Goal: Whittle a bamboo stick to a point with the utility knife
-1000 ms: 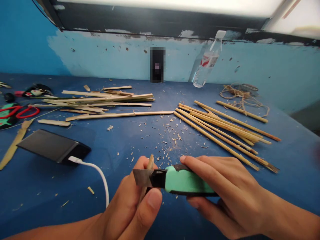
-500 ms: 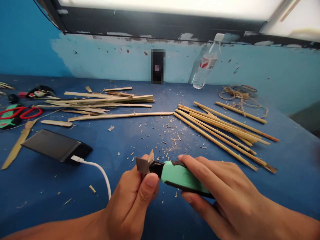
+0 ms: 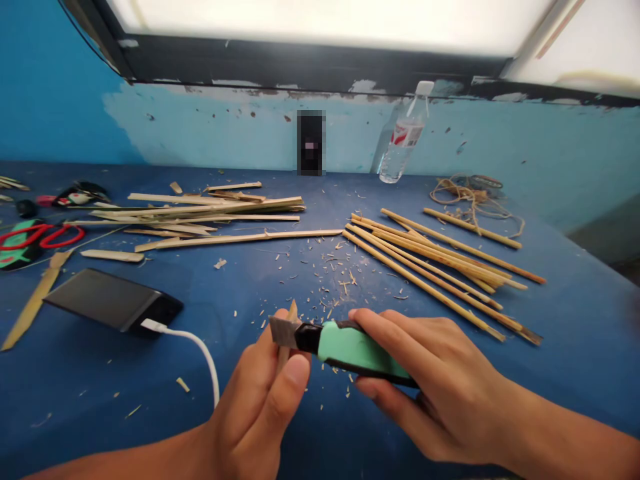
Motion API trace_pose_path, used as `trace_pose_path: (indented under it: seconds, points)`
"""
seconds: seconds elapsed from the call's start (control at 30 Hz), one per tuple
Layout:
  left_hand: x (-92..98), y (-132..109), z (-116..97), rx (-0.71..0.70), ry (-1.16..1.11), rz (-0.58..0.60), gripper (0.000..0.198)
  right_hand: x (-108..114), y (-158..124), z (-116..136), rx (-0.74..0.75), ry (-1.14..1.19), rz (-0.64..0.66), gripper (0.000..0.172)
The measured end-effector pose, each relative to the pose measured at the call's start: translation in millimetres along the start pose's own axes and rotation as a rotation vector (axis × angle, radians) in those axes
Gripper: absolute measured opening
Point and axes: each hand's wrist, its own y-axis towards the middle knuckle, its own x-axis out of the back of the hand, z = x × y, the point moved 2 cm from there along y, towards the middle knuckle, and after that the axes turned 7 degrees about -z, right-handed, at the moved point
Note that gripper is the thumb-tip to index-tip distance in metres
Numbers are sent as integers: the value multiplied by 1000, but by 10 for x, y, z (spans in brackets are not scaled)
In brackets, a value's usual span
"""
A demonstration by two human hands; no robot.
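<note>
My left hand is closed around a short bamboo strip, whose pointed tip sticks up past the fingers. The rest of the strip is hidden in the palm. My right hand grips a utility knife with a mint-green and black handle. Its blade lies across the strip near the tip, just above my left thumb. Small shavings are scattered on the blue table beyond my hands.
Split bamboo strips lie at the back left, round thin sticks at the right. A phone with a white cable, red-handled scissors, a water bottle and twine also occupy the table.
The blade has shifted slightly on the strip, and more of the strip shows below it. Both hands keep their hold. The whole view has tilted a little.
</note>
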Motion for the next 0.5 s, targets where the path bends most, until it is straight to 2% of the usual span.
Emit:
trace_pose_path:
  seconds: [0.07, 0.2, 0.37, 0.5]
  points:
    - [5, -40, 38, 37, -11, -57, 31, 3, -1, 8, 16, 16, -2, 37]
    - [-4, -80, 72, 8, -49, -125, 38, -16, 3, 45, 39, 27, 4, 36]
    - [-29, -73, 6, -86, -52, -63, 35, 6, 10, 61, 31, 19, -59, 37]
    - [-58, -38, -107, -87, -26, -1, 32, 20, 15, 40, 39, 32, -42, 39]
